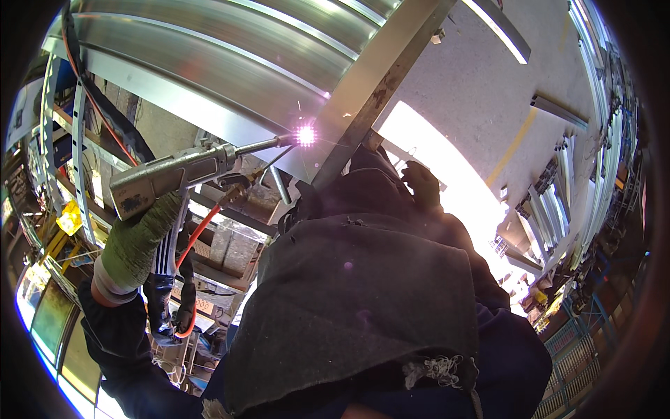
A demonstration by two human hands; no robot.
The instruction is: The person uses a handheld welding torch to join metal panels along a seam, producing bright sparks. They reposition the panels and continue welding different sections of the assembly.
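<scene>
My left hand (141, 243), in a green work glove with a pale cuff, grips a handheld welding gun (172, 175) from below. The gun's long nozzle reaches to a bright pink-white weld spot (305, 136) with small sparks. This spot lies where a ribbed, shiny metal panel (225, 57) meets a flat metal frame bar (366, 78). A thin wire guide (277, 157) runs beside the nozzle, joined to a brass fitting and an orange hose (199, 233). My right hand (423, 180) is a dark shape right of the frame corner; its fingers look bent, and whether it holds anything is unclear.
A dark cloth apron (356, 309) covers my front. A black cable (112, 112) and a red line hang at the upper left. Metal racks (78, 152) stand at left. Metal profiles (549, 209) lie stacked on the right, with a loose bar (560, 111) on the concrete floor.
</scene>
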